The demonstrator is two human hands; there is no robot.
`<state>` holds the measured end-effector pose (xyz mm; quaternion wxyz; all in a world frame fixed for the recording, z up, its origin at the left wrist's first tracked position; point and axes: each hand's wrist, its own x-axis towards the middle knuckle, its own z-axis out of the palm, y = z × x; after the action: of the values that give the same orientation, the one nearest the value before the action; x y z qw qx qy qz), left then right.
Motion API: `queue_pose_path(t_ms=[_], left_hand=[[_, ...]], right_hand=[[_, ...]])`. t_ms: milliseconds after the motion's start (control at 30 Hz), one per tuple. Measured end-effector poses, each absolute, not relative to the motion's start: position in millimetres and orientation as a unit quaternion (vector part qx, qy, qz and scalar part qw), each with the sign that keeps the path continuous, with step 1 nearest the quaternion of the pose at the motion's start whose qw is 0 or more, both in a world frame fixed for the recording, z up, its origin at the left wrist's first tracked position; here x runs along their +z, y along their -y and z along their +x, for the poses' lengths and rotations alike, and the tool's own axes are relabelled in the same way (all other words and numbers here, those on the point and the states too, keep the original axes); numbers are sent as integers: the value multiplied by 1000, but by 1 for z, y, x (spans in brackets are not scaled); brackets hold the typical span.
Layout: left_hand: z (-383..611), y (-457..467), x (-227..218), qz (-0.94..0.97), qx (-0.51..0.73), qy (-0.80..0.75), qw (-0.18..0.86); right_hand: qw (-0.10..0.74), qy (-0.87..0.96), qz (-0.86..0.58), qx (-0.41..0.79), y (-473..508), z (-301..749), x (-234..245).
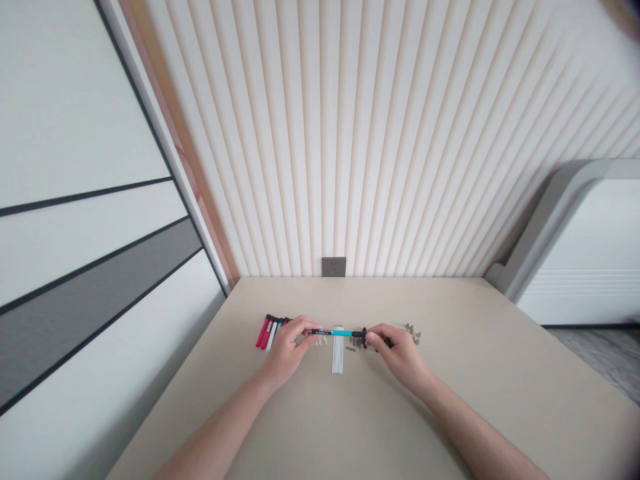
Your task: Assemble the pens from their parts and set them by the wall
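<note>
Both my hands hold one teal and black pen (336, 332) level above a beige table (350, 413). My left hand (289, 350) pinches its left end with curled fingers. My right hand (397, 352) grips its black right end. Under the pen lie white pen tubes (338, 357) set side by side. A row of red, black and white pen parts (269, 331) lies just left of my left hand. Small dark parts (354, 343) rest beside the tubes, and small metal pieces (413, 331) lie right of my right hand.
A ribbed cream wall panel (380, 133) rises behind the table, with a grey socket (333, 267) at its foot. A white and grey cabinet (75, 233) stands at left. A white unit (585, 260) stands at right.
</note>
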<state>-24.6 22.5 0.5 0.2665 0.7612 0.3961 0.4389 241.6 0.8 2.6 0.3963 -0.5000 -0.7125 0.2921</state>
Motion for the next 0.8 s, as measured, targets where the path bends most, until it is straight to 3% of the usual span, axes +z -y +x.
queue_pose_path(t_ms=[167, 400, 800], left_hand=[[-24, -21, 2, 772, 428, -391, 262], [-26, -22, 1, 762, 432, -405, 263], [-25, -21, 3, 794, 409, -380, 241]], right_hand=[[373, 707, -515, 310, -2, 241, -2], [421, 713, -491, 269, -2, 242, 2], [375, 727, -505, 275, 2, 239, 2]])
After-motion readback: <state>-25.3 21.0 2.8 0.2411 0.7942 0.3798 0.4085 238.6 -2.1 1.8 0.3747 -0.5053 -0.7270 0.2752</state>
